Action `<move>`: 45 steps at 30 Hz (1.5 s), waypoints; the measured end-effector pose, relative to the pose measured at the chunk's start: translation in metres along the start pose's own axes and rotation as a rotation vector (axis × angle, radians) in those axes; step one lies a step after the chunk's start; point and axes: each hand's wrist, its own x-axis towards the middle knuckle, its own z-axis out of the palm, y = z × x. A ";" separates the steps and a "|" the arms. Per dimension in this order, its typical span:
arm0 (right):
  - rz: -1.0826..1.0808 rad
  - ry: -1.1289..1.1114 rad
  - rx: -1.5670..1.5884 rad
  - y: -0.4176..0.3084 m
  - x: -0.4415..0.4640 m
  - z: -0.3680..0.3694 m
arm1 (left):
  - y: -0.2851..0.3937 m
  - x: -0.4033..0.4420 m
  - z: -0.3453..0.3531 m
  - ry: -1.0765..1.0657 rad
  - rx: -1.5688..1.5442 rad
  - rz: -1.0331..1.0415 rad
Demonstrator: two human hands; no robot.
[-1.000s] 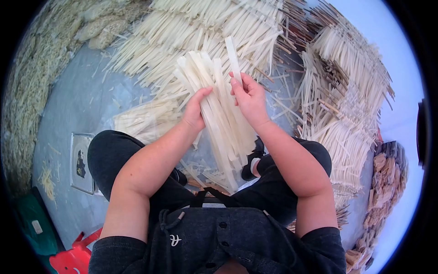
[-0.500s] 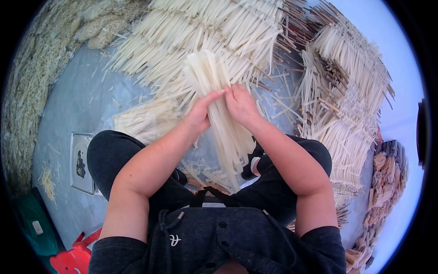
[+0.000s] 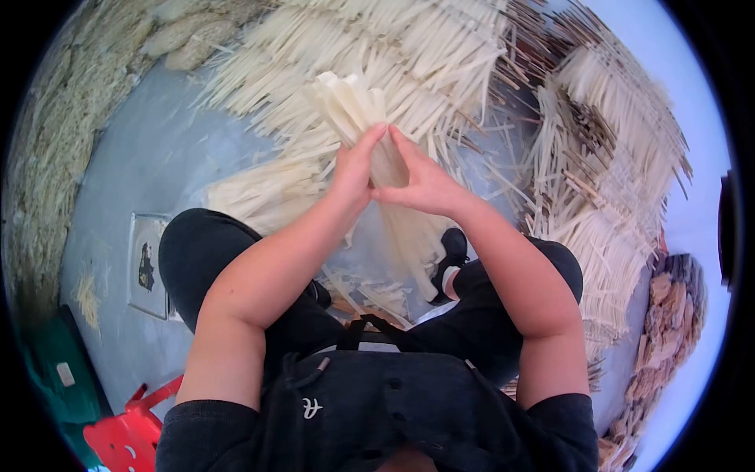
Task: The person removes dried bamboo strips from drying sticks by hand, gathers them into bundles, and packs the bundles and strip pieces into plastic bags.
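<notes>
A bundle of long, pale, flat strips (image 3: 405, 236) is held upright-slanting between my two hands, fanned at its top and hanging toward my right shoe at its lower end. My left hand (image 3: 354, 173) wraps the left side, thumb lying over the front. From the right, my right hand (image 3: 421, 181) closes round the same bundle, its thumb meeting my left palm and its fingertips near my left thumb. The fingers behind the strips are hidden. Just left of my hands lies a smaller heap of similar strips (image 3: 263, 197) on the grey floor.
Large layered piles of pale strips (image 3: 377, 47) and dark-ended strips (image 3: 590, 157) spread ahead and to the right. Rough pale material (image 3: 63, 118) is heaped at left. A square metal scale-like plate (image 3: 148, 267) is by my left knee, a red plastic object (image 3: 130, 436) behind it.
My fingers have shifted from pinching at the front to wrapping round both sides of the bundle. The bundle's top is gathered narrower, and the view has shifted slightly.
</notes>
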 end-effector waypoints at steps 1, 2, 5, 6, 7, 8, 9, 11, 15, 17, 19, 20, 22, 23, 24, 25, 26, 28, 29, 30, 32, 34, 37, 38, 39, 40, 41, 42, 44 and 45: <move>-0.012 -0.008 0.003 -0.001 0.003 0.003 | 0.003 -0.001 0.005 0.029 -0.034 0.012; -0.019 0.003 0.001 0.000 0.004 0.006 | 0.005 -0.002 0.008 0.056 -0.070 0.022; 0.002 -0.014 -0.005 -0.004 0.010 0.011 | 0.005 -0.004 0.007 0.056 -0.190 0.004; 0.029 -0.043 -0.008 -0.006 0.014 0.013 | 0.006 -0.005 0.006 0.058 -0.192 0.002; 0.031 -0.046 -0.007 -0.008 0.017 0.014 | 0.007 -0.005 0.003 0.079 -0.229 0.015; 0.014 -0.079 -0.035 -0.012 0.022 0.014 | 0.010 -0.005 0.001 0.101 -0.266 0.030; -0.007 -0.111 -0.059 -0.015 0.028 0.013 | 0.017 -0.007 0.001 0.107 -0.263 0.032; -0.054 -0.113 -0.086 -0.028 0.041 0.007 | 0.042 -0.014 0.007 0.115 -0.320 0.034; -0.138 -0.094 -0.307 -0.070 0.074 -0.006 | 0.087 -0.017 0.007 0.182 -0.399 0.165; -0.225 -0.064 -0.277 -0.084 0.082 -0.006 | 0.106 -0.024 0.003 0.148 -0.419 0.277; -0.291 -0.024 -0.254 -0.089 0.083 -0.004 | 0.116 -0.038 0.005 0.154 -0.405 0.290; -0.337 -0.003 -0.236 -0.091 0.081 -0.003 | 0.118 -0.046 0.008 0.168 -0.370 0.342; -0.378 0.018 -0.220 -0.093 0.076 -0.002 | 0.117 -0.058 0.007 0.141 -0.351 0.407; -0.420 0.011 -0.218 -0.095 0.074 -0.002 | 0.116 -0.065 0.007 0.139 -0.352 0.407; -0.462 0.003 -0.217 -0.098 0.072 0.000 | 0.116 -0.073 0.008 0.154 -0.346 0.435; -0.461 -0.001 -0.220 -0.100 0.069 0.005 | 0.117 -0.080 0.007 0.172 -0.341 0.464; -0.493 0.047 -0.188 -0.103 0.066 0.012 | 0.118 -0.087 0.002 0.158 -0.337 0.449; -0.538 0.089 -0.160 -0.112 0.056 0.018 | 0.121 -0.101 -0.001 0.163 -0.293 0.456; -0.507 0.080 -0.134 -0.119 0.053 0.018 | 0.126 -0.107 -0.002 0.164 -0.238 0.459; -0.477 0.077 -0.108 -0.126 0.051 0.018 | 0.132 -0.110 -0.003 0.160 -0.237 0.474; -0.445 0.075 -0.077 -0.131 0.052 0.014 | 0.146 -0.115 -0.007 0.080 -0.052 0.339; -0.380 0.052 -0.007 -0.129 0.055 0.005 | 0.165 -0.119 -0.014 0.006 0.175 0.211; -0.320 0.024 0.132 -0.122 0.061 -0.003 | 0.191 -0.113 -0.025 -0.090 0.476 -0.001; -0.269 -0.020 0.135 -0.121 0.065 -0.006 | 0.202 -0.105 -0.034 -0.177 0.596 -0.100; -0.264 -0.026 0.132 -0.118 0.068 -0.006 | 0.207 -0.098 -0.041 -0.266 0.712 -0.201; -0.210 -0.024 0.132 -0.115 0.072 -0.007 | 0.208 -0.092 -0.046 -0.242 0.785 -0.164; -0.155 -0.024 0.131 -0.110 0.077 -0.006 | 0.208 -0.082 -0.054 -0.244 0.775 -0.166; -0.149 -0.031 0.124 -0.100 0.083 -0.004 | 0.208 -0.067 -0.068 -0.242 0.779 -0.228; -0.109 -0.009 0.071 -0.073 0.099 0.010 | 0.193 -0.038 -0.099 -0.178 0.753 -0.297; -0.104 -0.020 0.066 -0.060 0.105 0.018 | 0.177 -0.021 -0.122 -0.102 0.705 -0.327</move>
